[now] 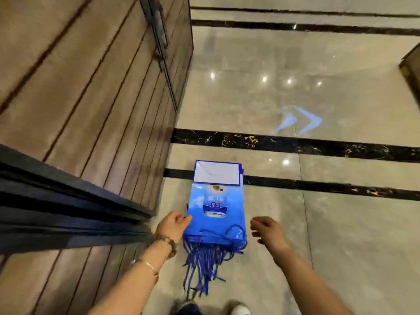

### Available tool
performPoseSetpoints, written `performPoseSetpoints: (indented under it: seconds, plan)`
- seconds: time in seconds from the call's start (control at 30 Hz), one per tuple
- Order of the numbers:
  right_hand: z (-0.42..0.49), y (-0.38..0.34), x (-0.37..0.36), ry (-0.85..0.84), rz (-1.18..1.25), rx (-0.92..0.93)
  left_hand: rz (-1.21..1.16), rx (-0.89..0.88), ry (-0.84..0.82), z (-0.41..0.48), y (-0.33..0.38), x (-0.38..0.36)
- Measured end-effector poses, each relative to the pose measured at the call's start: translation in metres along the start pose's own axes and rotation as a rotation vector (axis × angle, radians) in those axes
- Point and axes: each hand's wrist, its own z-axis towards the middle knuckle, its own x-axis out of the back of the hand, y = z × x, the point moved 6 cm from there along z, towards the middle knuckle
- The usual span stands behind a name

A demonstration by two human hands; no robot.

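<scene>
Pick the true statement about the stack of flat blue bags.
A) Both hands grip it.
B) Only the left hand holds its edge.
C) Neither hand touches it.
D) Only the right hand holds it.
B: the left hand holds the left edge of the stack of blue bags, while the right hand hovers beside it, apart and holding nothing.

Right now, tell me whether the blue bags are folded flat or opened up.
Folded flat: the blue bags lie stacked on the floor, white bottom flap turned over, cord handles trailing loose.
</scene>
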Motion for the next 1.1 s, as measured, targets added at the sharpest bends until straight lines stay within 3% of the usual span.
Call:
performPoseSetpoints:
  seconds: [0.27, 0.4, 0.57, 0.7, 0.97, 1.1]
  plan:
    - [0.213, 0.101, -0.027, 0.066, -0.070, -0.038, -0.230, -0.015, 0.098, 0.192, -0.064, -0.095]
    - [0.268, 0.124, -0.045, -0.135, -0.198, -0.108, -0.359, 0.005, 0.082, 0.255, -0.095, -0.115]
    - [0.289, 0.133, -0.068, -0.303, -0.147, -0.119, -0.341, 0.096, -0.141, 0.282, -0.121, -0.138]
    - [0.297, 0.135, -0.072, -0.269, -0.113, -0.112, -0.411, 0.133, -0.206, 0.279, -0.115, -0.140]
    - [0.285, 0.136, -0.082, -0.319, 0.066, -0.163, -0.325, 0.237, -0.439, 0.275, -0.119, -0.154]
    - [0.279, 0.139, -0.080, -0.305, 0.108, -0.173, -0.373, 0.195, -0.337, 0.270, -0.127, -0.160]
